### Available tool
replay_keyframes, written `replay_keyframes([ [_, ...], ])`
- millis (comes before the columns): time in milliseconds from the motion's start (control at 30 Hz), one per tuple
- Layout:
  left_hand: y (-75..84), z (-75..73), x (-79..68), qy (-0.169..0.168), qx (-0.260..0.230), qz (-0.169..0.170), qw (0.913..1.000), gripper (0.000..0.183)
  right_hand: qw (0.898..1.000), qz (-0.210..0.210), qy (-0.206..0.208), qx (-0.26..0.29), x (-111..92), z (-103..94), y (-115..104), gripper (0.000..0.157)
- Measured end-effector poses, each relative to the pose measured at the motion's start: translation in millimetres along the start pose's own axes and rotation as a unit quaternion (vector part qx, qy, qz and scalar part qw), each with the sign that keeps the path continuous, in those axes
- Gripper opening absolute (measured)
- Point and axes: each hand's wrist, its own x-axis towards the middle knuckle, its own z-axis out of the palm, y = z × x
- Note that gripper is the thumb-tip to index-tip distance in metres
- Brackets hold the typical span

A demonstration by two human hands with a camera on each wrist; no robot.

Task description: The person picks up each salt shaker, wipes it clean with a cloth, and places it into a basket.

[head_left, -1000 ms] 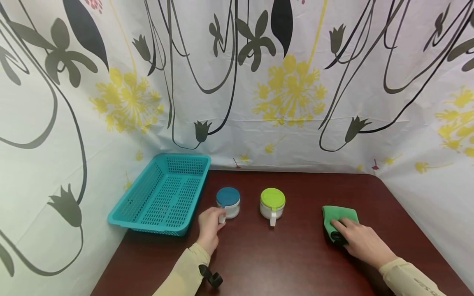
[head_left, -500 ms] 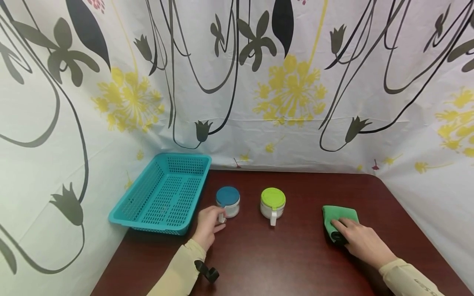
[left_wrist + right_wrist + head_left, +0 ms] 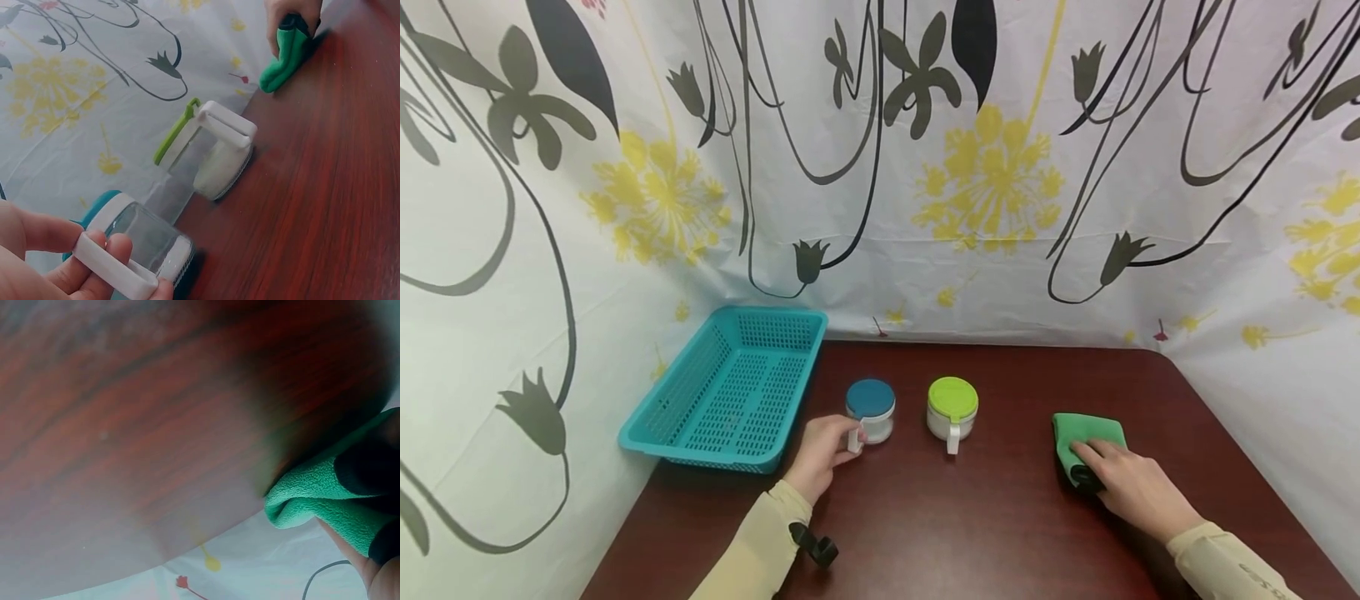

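Observation:
A seasoning jar with a blue lid [image 3: 870,398], clear glass body and white handle stands upright on the table. My left hand [image 3: 822,454] grips its handle [image 3: 115,267]; the left wrist view shows fingers through the loop and the thumb near its lower end. To the right stands a matching jar with a lime-green lid [image 3: 952,402], its handle facing me. My right hand [image 3: 1138,492] holds a folded green terry cloth [image 3: 1086,435] with black parts, its fingers lying over the top. In the right wrist view the cloth [image 3: 306,490] shows a folded edge close over the table.
A turquoise perforated basket [image 3: 700,462] stands at the left rear of the dark red-brown table [image 3: 970,525]. A white curtain [image 3: 880,208] with plant prints hangs close behind the table and along both sides. A black strap mount [image 3: 812,546] sits on the left wrist.
The blue-lidded jar has shifted slightly to the right, and the left hand's fingers have closed in on its handle. The left forearm has swung a little left. The right hand stays on the cloth.

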Motion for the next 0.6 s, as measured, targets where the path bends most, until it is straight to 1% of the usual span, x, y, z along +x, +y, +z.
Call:
replay_keyframes([
  [133,-2.7,-2.2,1.5,-0.01,-0.006,-0.001,0.9999,0.021,1.0,0.006,-0.005,0.002,-0.1,-1.5,0.8,0.077],
  [200,-4.4,-2.5,1.0,-0.016,-0.005,0.002,0.9999,0.019,1.0,0.016,-0.013,0.0,-0.1,-3.7,1.9,0.077],
  [300,-5.6,-1.5,-1.5,-0.024,-0.007,0.011,0.9996,0.018,0.999,0.045,-0.026,0.007,0.1,-8.6,3.3,0.078],
  [433,-2.2,-1.0,-6.6,-0.027,-0.006,0.025,0.9993,0.018,0.994,0.094,-0.041,0.026,2.7,-16.1,4.0,0.078],
  [533,-0.2,-2.1,-9.1,-0.029,0.001,0.029,0.9992,0.018,0.992,0.117,-0.032,0.034,5.6,-19.5,6.7,0.077],
  [600,-0.2,-2.5,-10.8,-0.03,0.006,0.03,0.9991,0.018,0.992,0.124,-0.014,0.036,7.9,-21.7,9.9,0.078],
])
